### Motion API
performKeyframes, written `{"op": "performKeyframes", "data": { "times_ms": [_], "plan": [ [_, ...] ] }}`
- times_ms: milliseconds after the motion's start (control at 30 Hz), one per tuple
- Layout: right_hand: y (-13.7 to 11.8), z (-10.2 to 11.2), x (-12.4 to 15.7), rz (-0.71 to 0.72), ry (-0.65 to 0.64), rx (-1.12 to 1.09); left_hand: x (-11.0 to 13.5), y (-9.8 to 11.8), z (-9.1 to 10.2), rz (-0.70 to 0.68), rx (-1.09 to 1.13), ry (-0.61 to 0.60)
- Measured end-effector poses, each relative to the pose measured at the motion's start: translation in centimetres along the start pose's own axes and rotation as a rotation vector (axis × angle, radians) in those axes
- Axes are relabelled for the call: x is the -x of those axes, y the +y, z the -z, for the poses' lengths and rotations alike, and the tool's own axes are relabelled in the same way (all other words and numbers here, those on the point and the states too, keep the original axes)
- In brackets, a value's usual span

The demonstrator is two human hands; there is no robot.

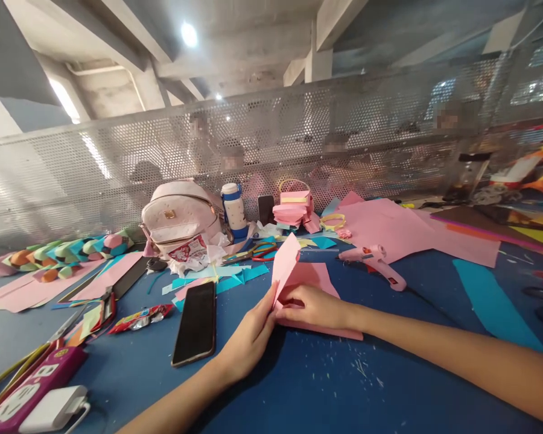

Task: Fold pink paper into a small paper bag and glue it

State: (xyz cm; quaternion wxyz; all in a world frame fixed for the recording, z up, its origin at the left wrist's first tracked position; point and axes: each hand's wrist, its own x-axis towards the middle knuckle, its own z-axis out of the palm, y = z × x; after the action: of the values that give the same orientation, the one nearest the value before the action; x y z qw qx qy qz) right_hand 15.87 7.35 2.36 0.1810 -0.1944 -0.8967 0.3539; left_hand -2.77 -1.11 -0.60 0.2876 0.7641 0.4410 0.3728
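Observation:
Both hands are on a sheet of pink paper (314,276) in the middle of the blue table. My left hand (253,328) pinches its raised, folded left part (286,258) from the outside. Inside the fold, my right hand (310,306) has its fingers closed on the paper near the crease. The rest of the sheet lies low beneath and behind my right hand. A black smartphone (194,322) rests left of my left hand. To the right of the paper lies a pink glue gun (375,263), its cord running off under my right forearm.
Behind stand a pale pink backpack (183,211), a white and blue bottle (234,211) and a pink paper basket (294,208). Large pink sheets (389,229) and a blue strip (495,301) lie right. Scissors (15,377) and a purple power strip (31,392) sit front left. A perforated metal screen (271,129) borders the table.

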Motion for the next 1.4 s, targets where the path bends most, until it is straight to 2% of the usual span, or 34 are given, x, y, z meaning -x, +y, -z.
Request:
{"op": "performKeyframes", "data": {
  "times_ms": [467,733,867,1033,1400],
  "plan": [
    [-1.3,0.5,0.1,0.078,0.013,0.118,0.1,-0.2,0.4,0.127,0.329,-0.090],
    [-2.4,0.8,0.0,0.123,0.025,0.300,-0.4,0.8,2.1,0.100,0.231,-0.108],
    [-2.0,0.4,0.1,0.052,0.072,0.285,-1.1,0.7,2.8,0.086,0.183,-0.146],
    [-1.1,-0.3,0.2,-0.047,0.081,0.251,-1.1,-0.1,2.3,0.105,0.091,-0.137],
    [-2.1,0.2,-0.1,-0.012,-0.022,0.317,-0.7,-0.2,1.7,0.079,-0.043,-0.081]
  ]
}}
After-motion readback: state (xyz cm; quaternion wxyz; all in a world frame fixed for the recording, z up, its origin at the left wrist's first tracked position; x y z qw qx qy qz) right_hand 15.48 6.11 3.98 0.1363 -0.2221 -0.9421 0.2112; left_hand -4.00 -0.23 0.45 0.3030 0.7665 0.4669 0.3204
